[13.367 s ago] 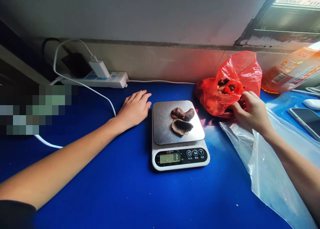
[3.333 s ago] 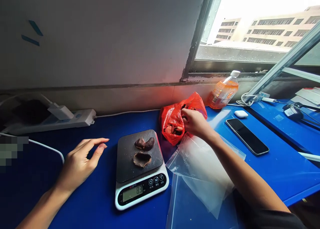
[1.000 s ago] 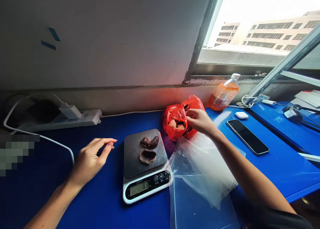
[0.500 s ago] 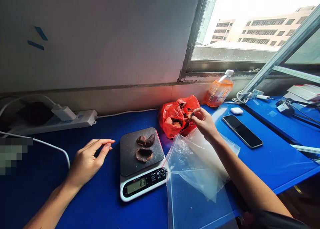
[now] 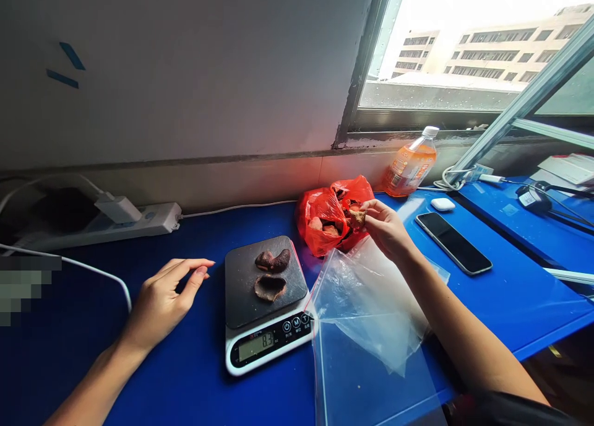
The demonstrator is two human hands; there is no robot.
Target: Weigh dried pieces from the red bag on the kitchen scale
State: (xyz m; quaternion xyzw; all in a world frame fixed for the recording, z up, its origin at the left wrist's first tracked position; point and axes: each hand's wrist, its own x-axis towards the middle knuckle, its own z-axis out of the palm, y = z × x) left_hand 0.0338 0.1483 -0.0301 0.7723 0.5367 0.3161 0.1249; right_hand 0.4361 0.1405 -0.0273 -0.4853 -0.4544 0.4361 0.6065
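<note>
My right hand (image 5: 387, 228) pinches a curled, brownish piece of dried peel (image 5: 356, 219) between thumb and fingers, at the right side of an open red plastic bag (image 5: 320, 228). More brown pieces show inside the bag. Left of it stands a digital kitchen scale (image 5: 271, 345), its display reading about 8.3. On the dark weighing plate lie two pieces, a dark curved peel (image 5: 273, 260) and a hollow, cup-shaped peel (image 5: 270, 287). My left hand (image 5: 169, 293) hovers beside the scale, fingers and thumb apart, holding nothing.
Clear plastic bags (image 5: 362, 314) lie right of the scale, under my right forearm. Farther right are a phone (image 5: 453, 243) and a white earphone case (image 5: 442, 204). An orange drink bottle (image 5: 411, 166) stands by the wall. A power strip (image 5: 139, 226) with cables lies at the left.
My right hand has shifted slightly, and the piece in its fingers now shows more fully beside the red bag. My left hand and the pieces on the scale stay put.
</note>
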